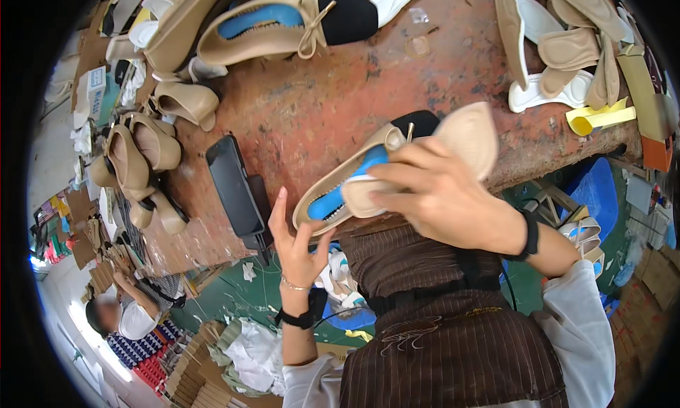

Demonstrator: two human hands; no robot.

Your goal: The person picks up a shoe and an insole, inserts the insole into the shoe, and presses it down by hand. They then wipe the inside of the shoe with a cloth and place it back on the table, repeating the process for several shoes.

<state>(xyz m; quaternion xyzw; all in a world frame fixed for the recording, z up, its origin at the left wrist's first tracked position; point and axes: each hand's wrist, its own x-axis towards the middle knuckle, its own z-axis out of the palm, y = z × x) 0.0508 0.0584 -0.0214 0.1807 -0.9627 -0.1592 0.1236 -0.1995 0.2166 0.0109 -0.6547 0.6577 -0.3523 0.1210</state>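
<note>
Across a worn reddish-brown workbench (319, 103), the right hand (443, 195) is pinching a soft, light beige insole (464, 135) over a beige black-toed flat shoe (347, 185), which the open-fingered left hand (297, 245) is steadying by its heel.

A beige shoe (354, 188) with a black toe cap and a bright blue lining is seen beneath the right hand (443, 195), by which a pale beige insole (464, 135) is gripped. A black band is worn on each wrist, and a thin silver bracelet on the wrist of the left hand (297, 248). The workbench (319, 103) is coloured rusty reddish-brown with dark stains. A black phone (237, 188) is laid on it. A dark brown pinstriped apron (439, 337) is worn over light grey sleeves. White and tan insoles (559, 54) are heaped beside a yellow scoop (598, 117).
</note>
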